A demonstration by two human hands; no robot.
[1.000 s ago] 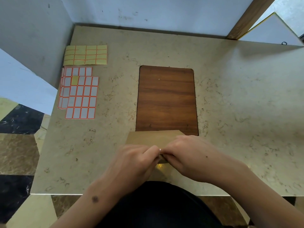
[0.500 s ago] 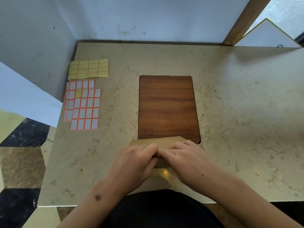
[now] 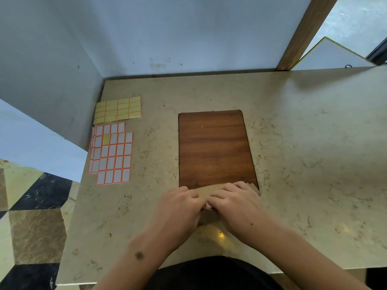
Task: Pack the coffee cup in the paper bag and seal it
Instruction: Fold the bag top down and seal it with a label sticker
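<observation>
The brown paper bag point(image 3: 206, 190) lies flat near the table's front edge, and both hands cover most of it. My left hand point(image 3: 180, 208) has its fingers curled onto the bag's folded top from the left. My right hand point(image 3: 236, 200) lies across the bag from the right, its fingers pressing the fold down. A small white label point(image 3: 208, 205) peeks out between the fingertips of the two hands. The coffee cup is not visible; I cannot tell whether it is inside the bag.
Sheets of white stickers with orange borders point(image 3: 112, 156) and a yellow sticker sheet point(image 3: 118, 109) lie at the table's left side. A dark wooden inlay point(image 3: 214, 149) sits mid-table behind the bag. Walls close the back and left; a wooden post point(image 3: 303, 32) stands at the back right.
The camera has tilted up, so the table sits lower in the frame. Both hands stay together on the bag, with the right fingers now spread further over the fold.
</observation>
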